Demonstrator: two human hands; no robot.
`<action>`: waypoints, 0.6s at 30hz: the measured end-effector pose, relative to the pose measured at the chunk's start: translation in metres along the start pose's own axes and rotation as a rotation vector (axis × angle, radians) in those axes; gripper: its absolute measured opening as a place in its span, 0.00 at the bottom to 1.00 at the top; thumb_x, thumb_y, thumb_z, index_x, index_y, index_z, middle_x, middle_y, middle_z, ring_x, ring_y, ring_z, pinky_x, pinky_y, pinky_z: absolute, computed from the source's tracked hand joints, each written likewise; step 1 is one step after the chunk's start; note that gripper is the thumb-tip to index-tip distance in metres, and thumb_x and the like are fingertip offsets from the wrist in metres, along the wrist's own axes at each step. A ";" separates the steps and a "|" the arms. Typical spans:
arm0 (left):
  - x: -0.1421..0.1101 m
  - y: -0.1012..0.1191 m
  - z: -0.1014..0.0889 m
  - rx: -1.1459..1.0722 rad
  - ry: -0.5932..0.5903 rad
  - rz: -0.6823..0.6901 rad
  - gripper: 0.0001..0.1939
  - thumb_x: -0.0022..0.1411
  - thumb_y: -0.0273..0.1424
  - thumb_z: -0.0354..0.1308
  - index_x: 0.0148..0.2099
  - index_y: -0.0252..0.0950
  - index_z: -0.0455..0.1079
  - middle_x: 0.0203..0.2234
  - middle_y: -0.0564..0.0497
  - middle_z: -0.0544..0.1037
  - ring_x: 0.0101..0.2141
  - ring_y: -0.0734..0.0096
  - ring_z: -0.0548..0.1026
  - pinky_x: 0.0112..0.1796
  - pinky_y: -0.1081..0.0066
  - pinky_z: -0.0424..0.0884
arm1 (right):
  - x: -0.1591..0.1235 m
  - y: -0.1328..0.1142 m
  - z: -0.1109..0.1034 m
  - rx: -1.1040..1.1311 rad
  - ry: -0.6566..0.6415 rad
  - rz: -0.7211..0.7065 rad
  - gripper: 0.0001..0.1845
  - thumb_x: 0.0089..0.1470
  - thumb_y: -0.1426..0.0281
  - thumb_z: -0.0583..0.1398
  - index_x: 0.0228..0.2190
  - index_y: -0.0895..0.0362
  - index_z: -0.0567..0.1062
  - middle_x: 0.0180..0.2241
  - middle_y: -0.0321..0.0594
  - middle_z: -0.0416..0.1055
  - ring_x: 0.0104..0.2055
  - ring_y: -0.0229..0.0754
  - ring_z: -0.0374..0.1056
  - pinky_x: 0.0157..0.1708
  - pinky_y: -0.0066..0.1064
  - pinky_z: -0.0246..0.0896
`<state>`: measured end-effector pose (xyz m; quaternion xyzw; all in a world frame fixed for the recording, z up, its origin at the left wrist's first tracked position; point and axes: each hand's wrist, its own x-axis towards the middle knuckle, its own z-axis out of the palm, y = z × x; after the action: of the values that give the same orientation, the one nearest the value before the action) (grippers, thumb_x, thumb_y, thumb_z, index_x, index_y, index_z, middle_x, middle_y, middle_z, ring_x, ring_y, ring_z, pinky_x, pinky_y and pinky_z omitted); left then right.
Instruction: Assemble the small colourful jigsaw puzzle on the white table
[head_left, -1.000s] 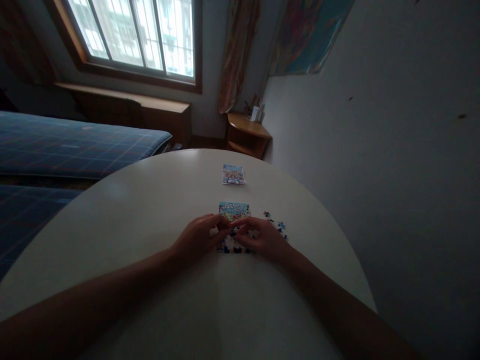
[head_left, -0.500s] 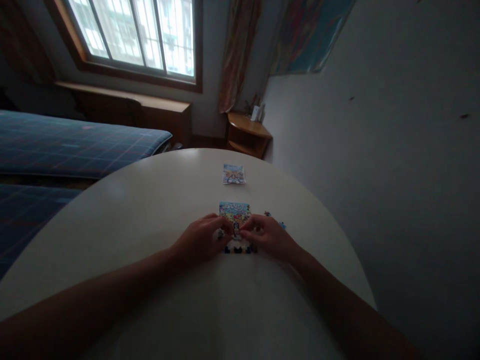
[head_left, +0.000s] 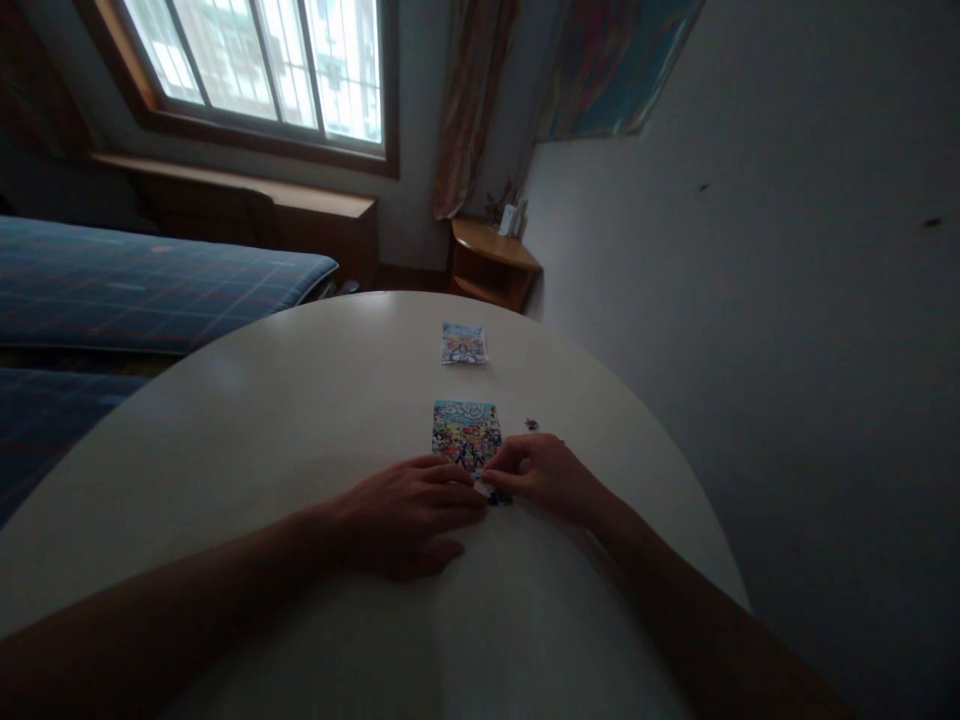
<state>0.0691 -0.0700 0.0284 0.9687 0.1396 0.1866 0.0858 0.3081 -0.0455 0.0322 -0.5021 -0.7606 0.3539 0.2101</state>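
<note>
A small square jigsaw puzzle (head_left: 465, 430), printed with many coloured figures, lies on the white round table (head_left: 322, 390). My left hand (head_left: 409, 512) rests palm down over its lower left part, fingers stretched out and thumb apart. At the puzzle's lower right, my right hand (head_left: 546, 478) has thumb and forefinger pinched together by the surface; what is between them is too small to make out. Both hands cover much of the lower edge, where a pale gap and some dark bits show. Just beyond the right hand lies a loose puzzle piece (head_left: 532, 424).
Farther back on the table lies a small printed packet (head_left: 463, 343). A plaid mattress (head_left: 165, 285) stands beyond the table to the left. A wooden corner shelf (head_left: 495, 245) is behind, and a white wall (head_left: 750, 330) runs along the right.
My left hand has opened from a pinch and flattened over the puzzle's lower part, uncovering its middle. My right hand stays pinched, slightly lower. The view has shifted a little.
</note>
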 end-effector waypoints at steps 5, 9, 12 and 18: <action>-0.001 0.000 0.001 0.012 -0.014 0.007 0.16 0.65 0.32 0.54 0.54 0.37 0.69 0.52 0.47 0.76 0.53 0.60 0.72 0.57 0.58 0.64 | 0.001 0.002 0.003 -0.001 -0.039 -0.036 0.09 0.50 0.64 0.67 0.29 0.57 0.82 0.25 0.38 0.78 0.25 0.36 0.70 0.25 0.26 0.60; -0.001 -0.001 0.002 0.009 0.002 0.015 0.16 0.65 0.31 0.54 0.54 0.37 0.69 0.51 0.46 0.77 0.52 0.60 0.72 0.57 0.59 0.65 | 0.001 0.001 0.003 -0.055 -0.013 -0.081 0.07 0.50 0.65 0.68 0.29 0.55 0.83 0.26 0.37 0.77 0.26 0.36 0.68 0.25 0.26 0.58; -0.001 -0.002 0.002 0.020 0.006 0.020 0.15 0.65 0.31 0.54 0.54 0.37 0.69 0.51 0.46 0.77 0.52 0.60 0.73 0.56 0.59 0.65 | 0.002 0.000 0.002 -0.103 0.001 -0.120 0.06 0.50 0.64 0.68 0.29 0.54 0.83 0.27 0.37 0.76 0.27 0.36 0.67 0.26 0.26 0.57; -0.001 -0.002 0.003 0.038 -0.006 0.010 0.15 0.65 0.31 0.54 0.53 0.37 0.70 0.53 0.47 0.76 0.52 0.60 0.73 0.56 0.60 0.65 | 0.002 -0.001 -0.003 -0.134 -0.017 -0.127 0.05 0.51 0.66 0.67 0.30 0.53 0.84 0.27 0.37 0.75 0.27 0.36 0.66 0.27 0.27 0.57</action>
<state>0.0688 -0.0690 0.0253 0.9713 0.1380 0.1816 0.0668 0.3081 -0.0429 0.0349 -0.4629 -0.8146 0.2925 0.1917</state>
